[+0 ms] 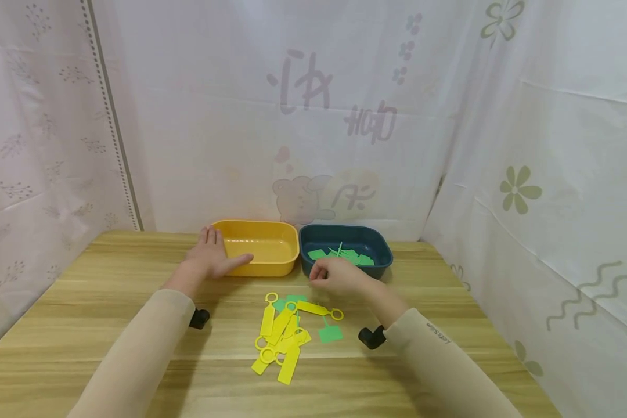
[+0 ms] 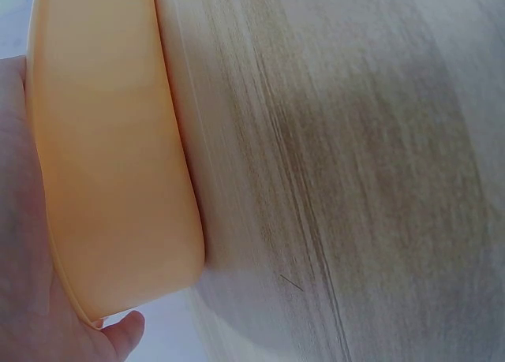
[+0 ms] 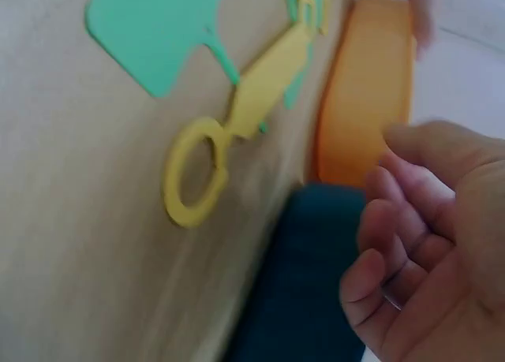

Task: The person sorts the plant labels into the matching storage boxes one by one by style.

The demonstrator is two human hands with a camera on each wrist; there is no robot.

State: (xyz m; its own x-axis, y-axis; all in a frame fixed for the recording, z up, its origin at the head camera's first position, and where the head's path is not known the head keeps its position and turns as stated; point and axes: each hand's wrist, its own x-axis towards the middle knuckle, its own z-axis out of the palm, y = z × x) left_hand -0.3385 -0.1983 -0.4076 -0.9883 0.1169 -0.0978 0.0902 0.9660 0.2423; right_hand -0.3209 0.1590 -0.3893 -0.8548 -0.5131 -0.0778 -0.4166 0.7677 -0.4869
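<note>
Your left hand rests with straight fingers against the yellow plastic tub, its long axis running left-right on the wooden table. Your right hand, fingers loosely curled and empty, hovers before the dark blue tub, above the yellow ring tags

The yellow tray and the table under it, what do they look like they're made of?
The yellow tray looks like molded plastic: one even colour, rounded corners, a soft sheen. The table shows wood grain in pale and brown streaks with a matte finish; whether solid wood or a printed laminate cannot be told.
</note>
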